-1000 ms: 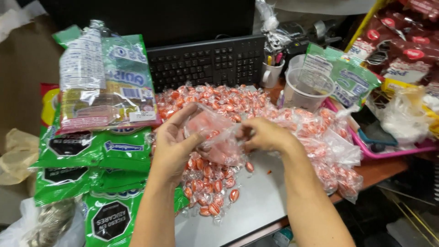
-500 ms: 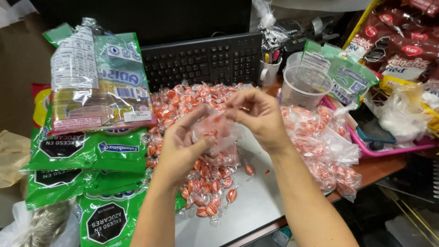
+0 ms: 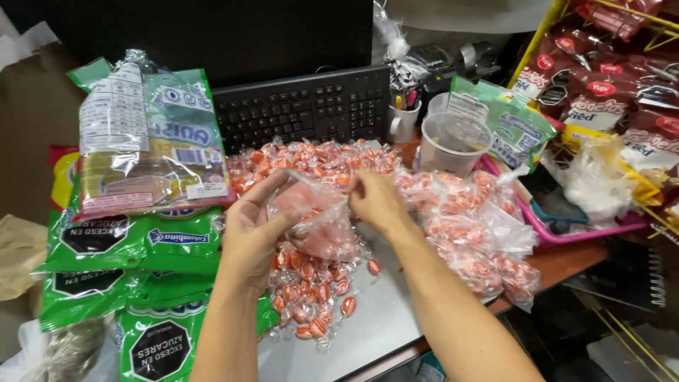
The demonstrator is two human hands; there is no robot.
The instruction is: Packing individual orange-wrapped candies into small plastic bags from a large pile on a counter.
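My left hand (image 3: 251, 233) grips a small clear plastic bag (image 3: 318, 223) partly filled with red-and-white wrapped candies. My right hand (image 3: 375, 201) pinches the bag's top right edge, holding its mouth apart. Both hands hover over a big loose pile of the same wrapped candies (image 3: 311, 297) spread across the grey desk (image 3: 385, 318). More candies lie behind the hands, in front of a black keyboard (image 3: 300, 106). To the right sit several filled clear bags of candies (image 3: 477, 240).
Green candy packages (image 3: 120, 247) are stacked at the left, with a clear-fronted one (image 3: 145, 141) on top. A clear plastic cup (image 3: 453, 145), a pen holder (image 3: 404, 120), a pink tray (image 3: 566, 233) and a yellow rack of dark red snack packs (image 3: 615, 85) stand at the right.
My right hand rose above the bag half a second ago and has come back down to its top edge. The left hand keeps its hold on the bag.
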